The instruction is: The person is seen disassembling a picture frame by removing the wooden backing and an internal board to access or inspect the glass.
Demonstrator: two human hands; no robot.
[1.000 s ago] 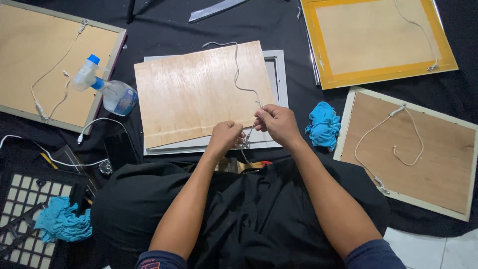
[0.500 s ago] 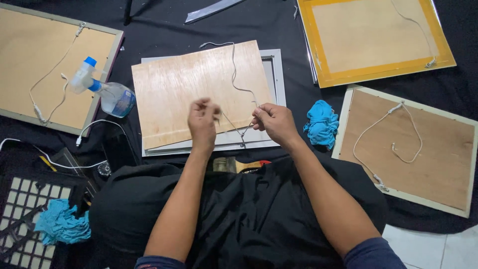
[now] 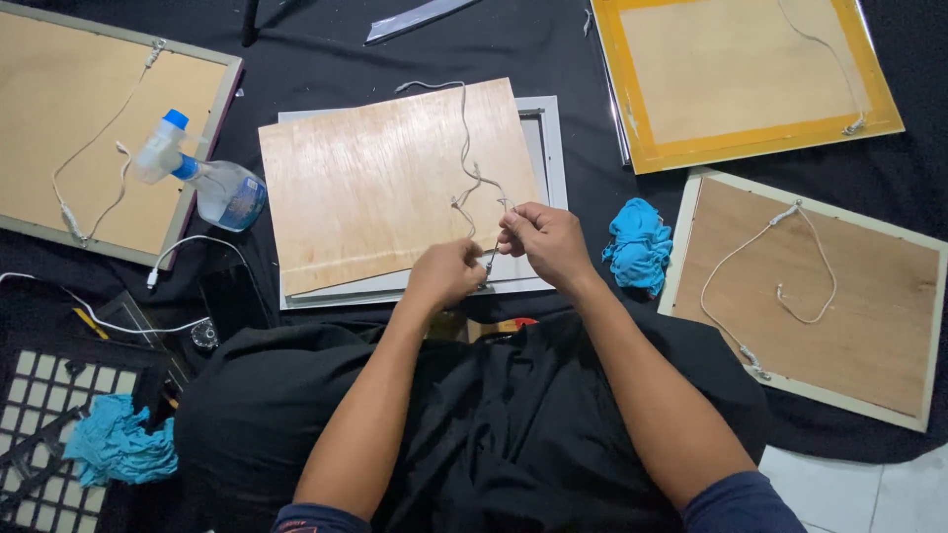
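Pinching thin white cord [image 3: 464, 148] between both hands' fingers, left hand [image 3: 444, 274], right hand [image 3: 541, 242]; limp, light, best gripped near its end.

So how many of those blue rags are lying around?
2. One blue rag lies on the black cloth right of the person's right hand, between the middle board and the right-hand frame. The other blue rag is bottom left, by the white grid.

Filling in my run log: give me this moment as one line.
left hand: pinching cord | right hand: pinching cord | cord: lies across plywood backing board | board on grey frame
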